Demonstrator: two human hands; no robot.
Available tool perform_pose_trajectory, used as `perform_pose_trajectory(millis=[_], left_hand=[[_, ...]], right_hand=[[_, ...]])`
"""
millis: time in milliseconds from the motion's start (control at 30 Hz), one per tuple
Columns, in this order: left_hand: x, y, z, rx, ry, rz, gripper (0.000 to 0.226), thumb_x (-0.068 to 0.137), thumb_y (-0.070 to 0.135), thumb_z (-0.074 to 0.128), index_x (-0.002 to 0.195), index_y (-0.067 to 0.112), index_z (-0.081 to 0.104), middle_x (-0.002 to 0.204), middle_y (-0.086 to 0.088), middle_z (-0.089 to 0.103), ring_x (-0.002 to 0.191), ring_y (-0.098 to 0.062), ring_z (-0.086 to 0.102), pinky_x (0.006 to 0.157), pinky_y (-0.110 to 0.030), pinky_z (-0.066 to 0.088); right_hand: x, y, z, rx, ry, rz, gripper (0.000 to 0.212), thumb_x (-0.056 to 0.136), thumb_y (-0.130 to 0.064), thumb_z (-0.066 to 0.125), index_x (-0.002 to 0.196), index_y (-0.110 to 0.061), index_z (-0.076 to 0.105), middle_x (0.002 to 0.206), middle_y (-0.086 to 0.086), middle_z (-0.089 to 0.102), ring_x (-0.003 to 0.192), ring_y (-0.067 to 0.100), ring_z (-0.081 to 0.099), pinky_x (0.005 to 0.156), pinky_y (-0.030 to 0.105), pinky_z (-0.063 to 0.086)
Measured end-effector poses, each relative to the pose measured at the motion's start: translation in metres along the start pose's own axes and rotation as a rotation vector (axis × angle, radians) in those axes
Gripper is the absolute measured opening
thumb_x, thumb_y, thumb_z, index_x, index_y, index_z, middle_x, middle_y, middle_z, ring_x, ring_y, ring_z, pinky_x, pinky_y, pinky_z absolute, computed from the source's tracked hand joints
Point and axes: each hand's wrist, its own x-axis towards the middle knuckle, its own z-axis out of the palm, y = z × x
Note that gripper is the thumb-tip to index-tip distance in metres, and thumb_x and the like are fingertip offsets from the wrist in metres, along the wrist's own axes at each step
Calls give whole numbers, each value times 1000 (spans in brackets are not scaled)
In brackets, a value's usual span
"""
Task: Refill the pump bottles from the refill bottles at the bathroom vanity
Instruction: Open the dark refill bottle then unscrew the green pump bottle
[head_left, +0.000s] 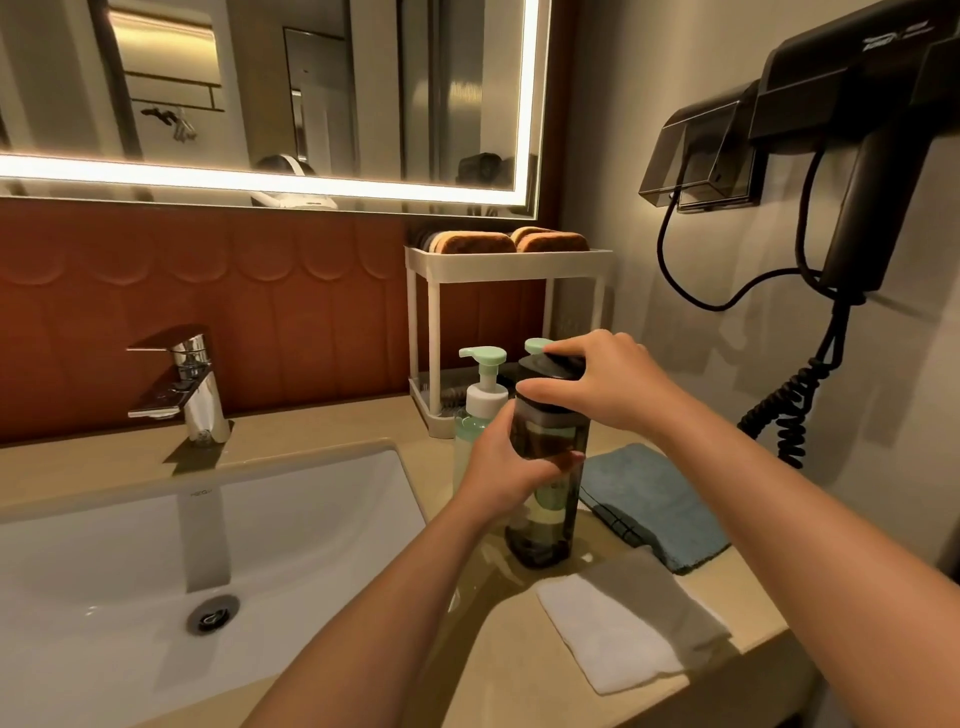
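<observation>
Right now my left grip (511, 467) is wrapped round the middle of the dark refill bottle (545, 525), fingers curled about its body. My right grip (597, 384) sits on top, with thumb and fingers pinching the black cap (551, 368) from either side. So both are grasping, the left on the bottle's body and the right on its cap. The cap is on the bottle's neck, but I cannot tell whether it is tight or loose. The bottle stands upright with its base on the beige counter (519, 660), to the right of the sink (104, 571).

Just behind it and to the left stands a pump bottle (480, 410) with a white collar and a mint-green pump head, with pale green liquid inside. A second green pump head (536, 344) peeks out behind the cap, beside my right fingers. The dark bottle hides its body. Both stand in front of a white rack (434, 312), whose top shelf carries brown sponges (480, 243).

To the right of the dark bottle lies a folded blue cloth (660, 504). Nearer to me lies a folded white cloth (623, 629), its corner close to the blue one. The chrome tap (195, 384) stands behind the sink, and a black hair dryer (857, 171) hangs on the right wall.
</observation>
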Motion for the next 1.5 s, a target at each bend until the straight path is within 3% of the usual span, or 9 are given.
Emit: perform_pose_trajectory(millis=[167,400,633,767,1000,1167,1333,1400,1500], left_hand=[[-4,-2,-7,-37,-9,-2,52,73,10,77,116,24,51,106,2,63,101,-12,60,83,-24,52],[-7,-3,-6,-45,-12,3,53,74,14,76,119,26,49,110,3,62,106,-14,58,84,-25,52],[-9,2,-5,-52,-29,-31,56,73,26,78,120,27,46,114,7,60,108,-8,56,88,-23,47],[-9,3,-3,-77,-25,-37,57,73,15,78,119,28,47,110,5,63,105,-8,58,88,-24,49],[-9,3,-4,-73,-27,-29,57,73,14,78,120,26,48,110,5,62,104,-8,58,83,-19,48],[-10,2,-4,-53,-36,-26,53,75,20,77,119,27,48,110,8,61,104,-5,55,80,-17,46],[-10,2,-5,-36,-31,-34,55,76,23,76,122,26,46,114,6,59,108,-9,55,90,-28,49],[-10,3,-5,-26,-30,-30,56,75,26,76,121,29,44,115,10,57,108,-5,53,92,-28,46],[-10,4,-5,-43,-39,-48,57,74,21,77,120,29,44,113,10,58,106,-4,53,94,-29,46]], right_hand=[[2,6,-1,264,-164,-5,60,80,-43,66,134,-25,48,132,-3,52,119,17,49,93,36,50],[2,29,-5,632,-482,49,66,84,-23,63,142,-30,31,137,-4,41,111,6,49,78,17,46],[11,-4,-15,-61,-236,89,93,65,-84,39,131,-18,49,125,5,47,111,22,49,87,35,47],[9,-33,-9,-513,-133,156,77,75,-81,35,108,-14,55,96,5,53,88,22,52,69,32,46],[21,-37,-19,-334,-280,178,50,80,-62,55,90,-14,47,71,0,47,80,19,54,57,22,43],[31,-30,-30,-209,-507,133,49,85,-42,60,126,-15,51,110,5,57,100,21,55,73,23,50],[31,-24,-41,11,-668,105,64,84,-9,63,139,-29,38,140,6,37,124,25,41,90,31,43],[27,-23,-40,64,-677,129,66,84,-19,65,141,-31,33,145,5,32,127,27,37,98,37,43],[22,-24,-32,-134,-532,160,77,80,-63,51,143,-25,27,145,2,35,128,25,39,97,38,43]])
